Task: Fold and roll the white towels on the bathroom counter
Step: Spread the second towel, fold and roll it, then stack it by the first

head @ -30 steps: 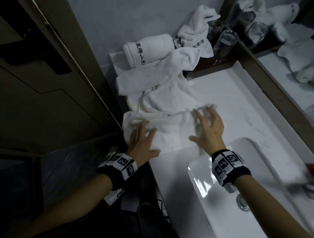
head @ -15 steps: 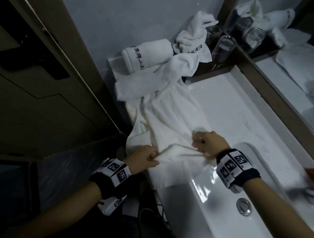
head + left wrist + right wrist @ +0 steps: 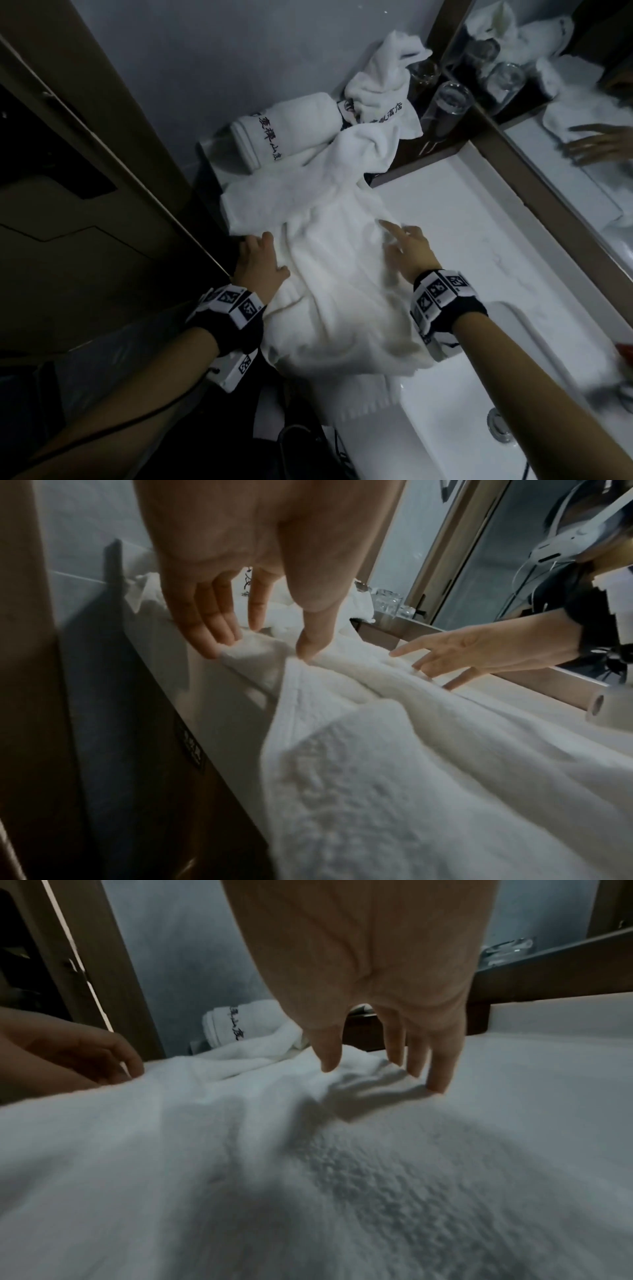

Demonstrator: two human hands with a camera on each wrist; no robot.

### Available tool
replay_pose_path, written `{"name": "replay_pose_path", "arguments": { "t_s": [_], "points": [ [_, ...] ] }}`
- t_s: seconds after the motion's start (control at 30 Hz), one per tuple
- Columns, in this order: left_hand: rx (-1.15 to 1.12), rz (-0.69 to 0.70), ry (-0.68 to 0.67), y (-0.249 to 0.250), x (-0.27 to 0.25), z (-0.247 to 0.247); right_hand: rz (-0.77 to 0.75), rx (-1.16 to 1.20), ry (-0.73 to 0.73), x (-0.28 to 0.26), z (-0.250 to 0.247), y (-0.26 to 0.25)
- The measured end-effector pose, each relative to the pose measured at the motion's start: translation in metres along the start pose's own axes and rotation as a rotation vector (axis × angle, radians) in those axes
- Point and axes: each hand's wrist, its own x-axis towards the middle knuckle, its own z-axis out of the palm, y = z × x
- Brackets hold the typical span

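Observation:
A white towel [image 3: 335,301] [image 3: 411,777] [image 3: 240,1150] lies spread and wrinkled on the white counter [image 3: 462,240], its near end hanging over the front edge. My left hand [image 3: 260,260] [image 3: 260,647] has straight fingers, and their tips touch the towel's left edge. My right hand [image 3: 407,250] [image 3: 380,1074] is spread, with its fingertips resting on the towel's right side. A second, loosely twisted towel [image 3: 308,181] lies across the far end. Behind it sit a rolled towel [image 3: 287,130] [image 3: 232,1026] with black script and a crumpled towel [image 3: 383,85].
Drinking glasses [image 3: 445,106] stand on a dark ledge at the back, by the mirror [image 3: 582,171] along the right. The sink basin [image 3: 462,428] with its drain [image 3: 498,425] is at the lower right. A wooden door frame [image 3: 102,137] borders the counter's left end.
Half a second ago both hands pinched the towel's near edge close to me. They have since let go and moved forward onto the towel with fingers stretched; the towel now hangs over the front edge.

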Motion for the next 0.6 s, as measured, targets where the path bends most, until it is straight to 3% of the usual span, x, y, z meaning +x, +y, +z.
{"name": "replay_pose_path", "arguments": {
  "t_s": [0.1, 0.17, 0.27, 0.33, 0.47, 0.53, 0.6],
  "points": [
    [-0.031, 0.054, -0.02, -0.008, 0.01, -0.004, 0.011, -0.116, -0.025, 0.011, -0.001, 0.0],
    [-0.206, 0.057, 0.014, -0.019, 0.016, -0.013, 0.007, -0.151, 0.013, 0.017, -0.005, 0.001],
    [-0.379, -0.094, 0.135, -0.045, 0.024, -0.033, 0.102, -0.171, 0.191, 0.025, -0.016, 0.011],
    [-0.388, -0.153, 0.167, -0.06, 0.026, -0.042, 0.209, -0.178, 0.233, 0.029, -0.022, 0.019],
    [-0.33, -0.085, 0.026, -0.061, 0.027, -0.039, 0.262, -0.312, 0.219, 0.039, -0.024, 0.013],
    [-0.35, -0.08, 0.065, -0.057, 0.032, -0.037, 0.227, -0.273, 0.258, 0.045, -0.025, 0.005],
    [-0.414, -0.125, 0.19, -0.052, 0.041, -0.04, 0.156, -0.072, 0.344, 0.051, -0.028, -0.006]
  ]
}}
